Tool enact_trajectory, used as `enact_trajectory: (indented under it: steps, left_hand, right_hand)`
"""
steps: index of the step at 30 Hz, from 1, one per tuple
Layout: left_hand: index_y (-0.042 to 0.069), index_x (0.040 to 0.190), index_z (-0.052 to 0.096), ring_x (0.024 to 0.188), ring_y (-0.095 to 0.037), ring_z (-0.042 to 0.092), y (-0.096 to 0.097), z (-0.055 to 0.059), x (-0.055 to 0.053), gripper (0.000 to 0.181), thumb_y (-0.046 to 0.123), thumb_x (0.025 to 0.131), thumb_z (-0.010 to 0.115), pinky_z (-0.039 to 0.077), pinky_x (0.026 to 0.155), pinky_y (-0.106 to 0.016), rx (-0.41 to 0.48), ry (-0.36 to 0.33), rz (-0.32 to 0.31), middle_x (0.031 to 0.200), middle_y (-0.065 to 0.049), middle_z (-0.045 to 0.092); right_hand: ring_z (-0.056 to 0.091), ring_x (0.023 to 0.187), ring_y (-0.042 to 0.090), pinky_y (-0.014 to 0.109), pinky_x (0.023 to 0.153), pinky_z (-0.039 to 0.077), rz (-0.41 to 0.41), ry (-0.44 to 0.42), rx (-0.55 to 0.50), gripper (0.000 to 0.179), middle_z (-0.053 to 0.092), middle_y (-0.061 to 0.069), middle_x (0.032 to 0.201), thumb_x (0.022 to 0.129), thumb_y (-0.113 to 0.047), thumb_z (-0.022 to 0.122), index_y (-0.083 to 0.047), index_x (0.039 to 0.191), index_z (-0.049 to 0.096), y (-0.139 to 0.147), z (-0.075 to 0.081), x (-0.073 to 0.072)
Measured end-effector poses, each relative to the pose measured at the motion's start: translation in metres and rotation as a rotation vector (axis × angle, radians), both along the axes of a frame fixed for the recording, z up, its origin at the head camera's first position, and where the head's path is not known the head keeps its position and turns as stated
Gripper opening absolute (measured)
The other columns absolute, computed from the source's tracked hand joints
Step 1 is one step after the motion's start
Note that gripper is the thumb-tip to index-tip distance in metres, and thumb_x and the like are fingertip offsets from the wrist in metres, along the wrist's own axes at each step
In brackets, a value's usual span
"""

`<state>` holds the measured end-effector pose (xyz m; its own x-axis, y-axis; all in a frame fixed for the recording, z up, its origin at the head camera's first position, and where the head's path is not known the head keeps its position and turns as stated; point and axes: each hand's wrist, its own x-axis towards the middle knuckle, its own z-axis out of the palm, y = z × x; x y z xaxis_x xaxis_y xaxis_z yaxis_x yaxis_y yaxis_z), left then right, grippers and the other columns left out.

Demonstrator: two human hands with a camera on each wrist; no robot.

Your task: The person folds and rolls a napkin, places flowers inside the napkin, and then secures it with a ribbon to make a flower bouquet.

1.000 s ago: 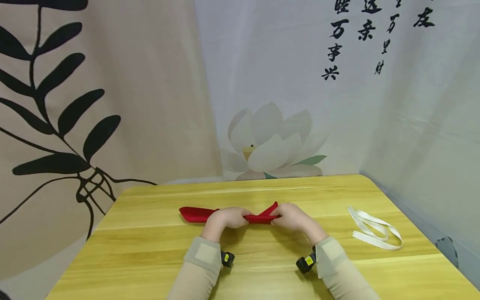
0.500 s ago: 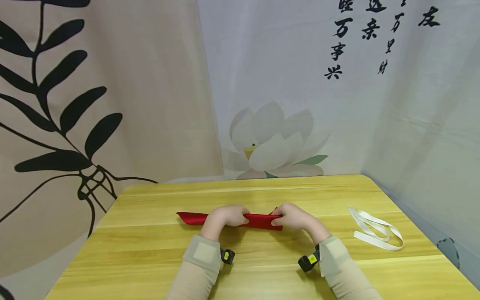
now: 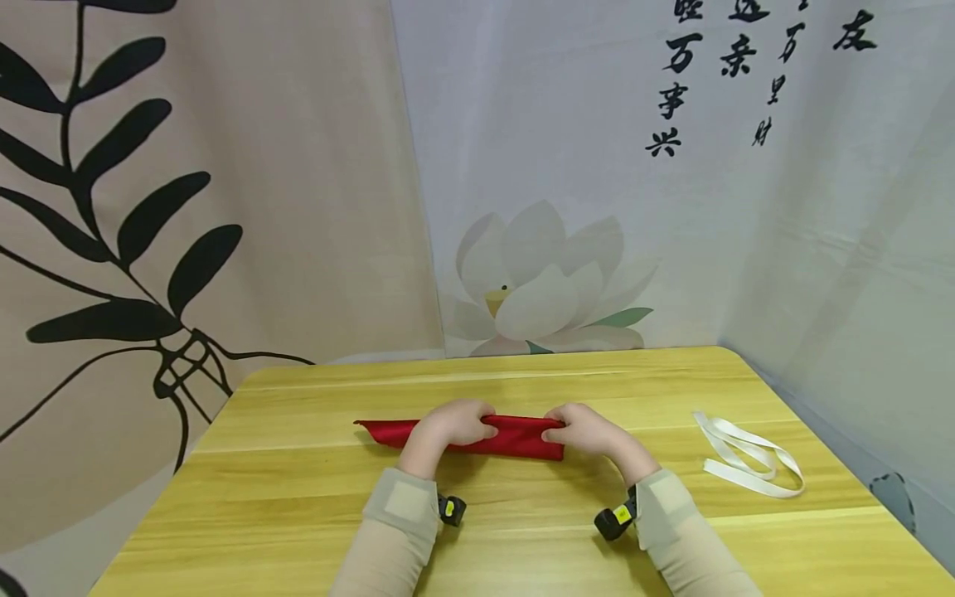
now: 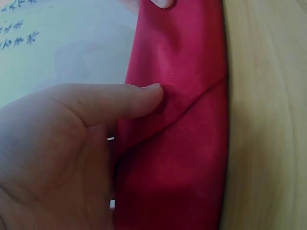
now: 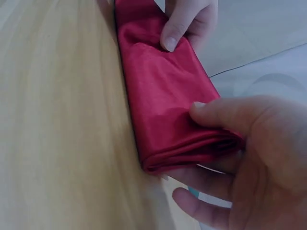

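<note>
A shiny red cloth (image 3: pixel 522 438), folded into a long flat strip, is held crosswise just above the table. My left hand (image 3: pixel 457 424) grips the strip around its middle, thumb on the near face and fingers behind. Its right end is pinched by my right hand (image 3: pixel 585 431), with the thumb on top. Several stacked layers show at the folded cloth end (image 5: pixel 192 148) in the right wrist view. A slanting fold edge crosses the cloth (image 4: pixel 177 67) beside my left thumb (image 4: pixel 139 100) in the left wrist view. The strip's left end tapers to a point.
A loosely looped white ribbon (image 3: pixel 739 478) lies on the right part of the wooden table (image 3: pixel 522 547). Behind the table hangs a printed curtain (image 3: pixel 336 207) with leaves, a flower and writing.
The cloth's raised flap at the right has gone down, and the strip now shows a broader flat face toward me. Both hands stay in nearly the same place.
</note>
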<state>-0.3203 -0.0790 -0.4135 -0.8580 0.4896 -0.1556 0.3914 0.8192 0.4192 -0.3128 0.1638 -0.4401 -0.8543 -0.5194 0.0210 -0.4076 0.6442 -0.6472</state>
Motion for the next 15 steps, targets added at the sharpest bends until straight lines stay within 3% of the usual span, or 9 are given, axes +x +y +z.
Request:
enact_trajectory:
  steps: [3, 8, 15]
  left_hand:
    - [0.008, 0.125, 0.063, 0.114, -0.026, 0.056, 0.000, -0.004, -0.002, 0.039, 0.030, 0.093, 0.062, 0.041, 0.099, -0.045, -0.025, 0.057, 0.022, 0.122, -0.006, 0.063]
    - [0.015, 0.119, 0.067, 0.107, -0.023, 0.060, 0.000, -0.010, -0.005, 0.033, 0.034, 0.092, 0.063, 0.043, 0.093, -0.048, -0.077, 0.166, 0.041, 0.116, -0.002, 0.066]
    - [0.019, 0.123, 0.066, 0.113, -0.026, 0.058, 0.001, -0.015, -0.009, 0.033, 0.031, 0.092, 0.064, 0.032, 0.100, -0.058, -0.065, 0.192, 0.077, 0.121, -0.001, 0.065]
  right_hand:
    - [0.049, 0.068, 0.012, 0.032, 0.068, 0.042, -0.020, 0.031, 0.001, 0.008, 0.060, -0.004, 0.072, 0.091, -0.013, 0.063, -0.007, 0.089, 0.068, 0.000, -0.003, -0.001]
    - [0.055, 0.079, 0.015, 0.037, 0.077, 0.047, -0.092, 0.102, 0.043, 0.017, 0.065, -0.001, 0.085, 0.089, -0.015, 0.066, -0.003, 0.101, 0.069, -0.001, -0.009, -0.003]
    - [0.054, 0.078, 0.015, 0.036, 0.074, 0.046, -0.225, 0.109, 0.042, 0.028, 0.065, 0.001, 0.091, 0.086, -0.018, 0.072, -0.002, 0.108, 0.068, -0.002, -0.013, -0.004]
